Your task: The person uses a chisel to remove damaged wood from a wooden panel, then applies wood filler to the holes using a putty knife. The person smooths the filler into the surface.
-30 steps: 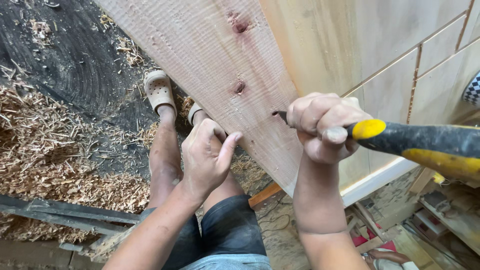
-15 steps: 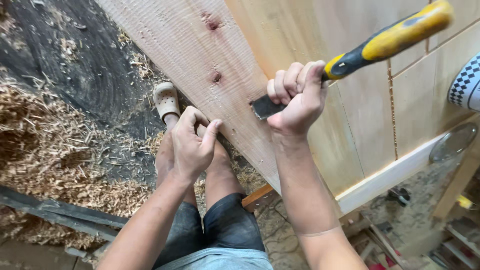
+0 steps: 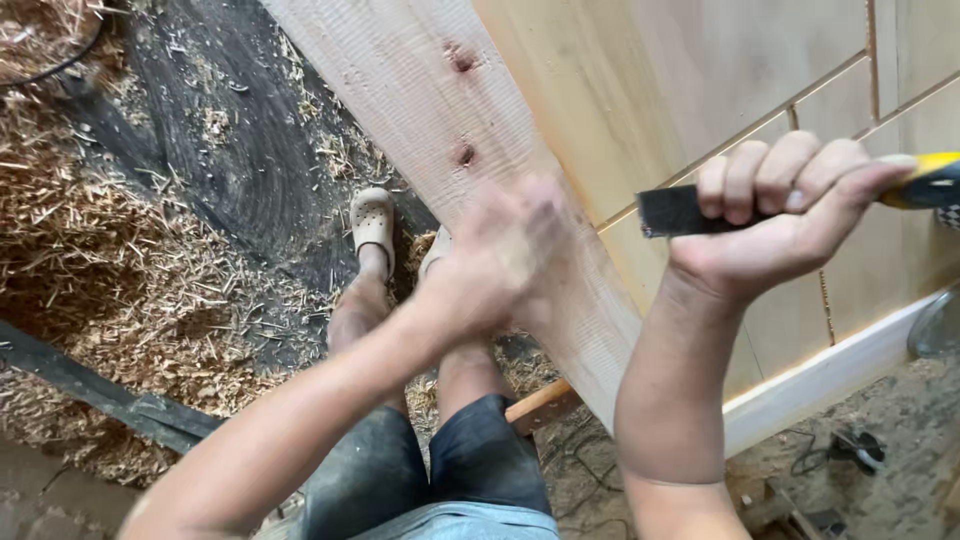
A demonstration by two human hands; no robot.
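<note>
the person's dark shorts (image 3: 440, 480) fill the lower middle of the view, with both bare forearms rising from them. the right hand (image 3: 790, 215) is closed in a full fist around a tool handle (image 3: 925, 180), which is yellow and black and runs off the right edge; a dark, flat-ended part of the tool (image 3: 672, 210) sticks out of the fist on the left side, and whether it is a blade or a head cannot be told. this tool is held in the air above the panelled surface (image 3: 720, 70), apart from the plank. the left hand (image 3: 500, 255) is blurred; it lies over the lower edge of the wooden plank (image 3: 420, 90), and how far its fingers are open, or whether they grip anything, cannot be told. the plank is pale and rough-sawn, runs diagonally from the upper left toward the lower right, and carries two reddish knots (image 3: 462, 155) above the left hand. below the plank, the person's legs end in light-coloured clogs (image 3: 372, 218) standing on a dark floor (image 3: 230, 150). wood shavings (image 3: 90, 260) lie thick across the left side of the floor. a white strip (image 3: 830, 375) borders the panelled surface at the lower right.
</note>
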